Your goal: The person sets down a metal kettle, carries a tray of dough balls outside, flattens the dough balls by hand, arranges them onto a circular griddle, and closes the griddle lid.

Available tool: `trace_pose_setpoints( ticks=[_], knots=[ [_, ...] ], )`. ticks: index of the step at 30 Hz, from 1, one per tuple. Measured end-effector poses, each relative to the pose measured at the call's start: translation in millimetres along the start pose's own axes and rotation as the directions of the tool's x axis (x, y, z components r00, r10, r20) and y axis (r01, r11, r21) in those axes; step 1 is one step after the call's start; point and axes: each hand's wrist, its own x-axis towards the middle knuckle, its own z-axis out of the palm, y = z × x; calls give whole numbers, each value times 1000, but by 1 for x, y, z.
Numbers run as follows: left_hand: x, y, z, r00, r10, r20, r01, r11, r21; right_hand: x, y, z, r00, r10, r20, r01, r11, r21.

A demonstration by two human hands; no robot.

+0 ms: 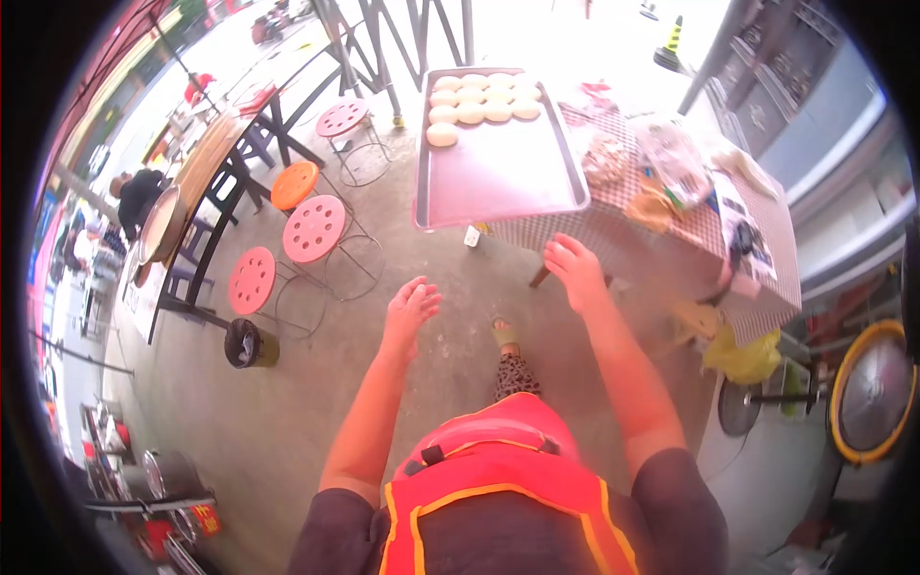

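Observation:
A metal baking tray (494, 187) lies ahead of me, near the checked table. Rows of round pale dough pieces (471, 96) fill its far part, and the near part is bare metal. My left hand (412, 307) is in the air short of the tray's near left corner, fingers loosely bent and holding nothing. Close to the tray's near right corner, my right hand (573, 271) is raised with fingers stretched forward, also holding nothing. A gap shows between each hand and the tray.
Right of the tray, a table with a checked cloth (704, 240) carries plastic bags (671, 158). Pink stools (314, 230), an orange stool (294, 185) and a waste bin (251, 345) stand left. A long wooden table (206, 158) is beyond; a round fan (874, 391) stands right.

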Motion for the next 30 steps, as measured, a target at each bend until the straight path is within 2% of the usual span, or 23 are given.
trace_pose_setpoints(
  ticks=[2, 5, 8, 10, 14, 17, 20, 23, 24, 25, 26, 29, 30],
  knots=[
    [24, 8, 9, 998, -16, -62, 14, 999, -38, 79, 0, 21, 995, 80, 57, -80, 997, 7],
    [59, 16, 25, 993, -51, -107, 44, 997, -71, 171, 24, 53, 978, 211, 5, -211, 977, 23],
    [97, 8, 44, 987, -111, -117, 94, 986, -140, 237, 45, 74, 954, 300, -18, -300, 943, -142],
    [121, 8, 56, 981, -137, -135, 108, 974, -199, 281, 58, 91, 961, 273, -52, -277, 929, -247],
    [142, 16, 69, 969, -173, -174, 121, 954, -276, 305, 71, 126, 983, 120, -141, -165, 911, -378],
    [162, 15, 80, 946, -223, -238, 134, 931, -339, 304, 64, 135, 974, 227, -17, -194, 791, -581],
    [188, 12, 86, 928, -251, -276, 111, 893, -436, 310, 80, 139, 957, 290, -22, -239, 740, -629],
    [211, 15, 90, 924, -269, -273, 87, 840, -536, 307, 89, 133, 939, 333, 90, -219, 778, -589],
    [215, 16, 91, 921, -279, -272, 79, 818, -569, 299, 90, 130, 988, 75, 131, 42, 695, -718],
    [218, 15, 90, 925, -281, -257, 83, 808, -583, 282, 83, 131, 961, -174, 216, 276, 523, -806],
    [221, 13, 88, 928, -283, -242, 88, 798, -596, 271, 80, 132, 859, -388, 335, 456, 281, -844],
    [220, 13, 89, 928, -298, -224, 88, 759, -645, 257, 76, 135, 824, -453, 339, 554, 524, -647],
    [218, 15, 89, 926, -305, -223, 85, 744, -663, 253, 73, 135, 906, -302, 295, 423, 641, -641]
  ],
)
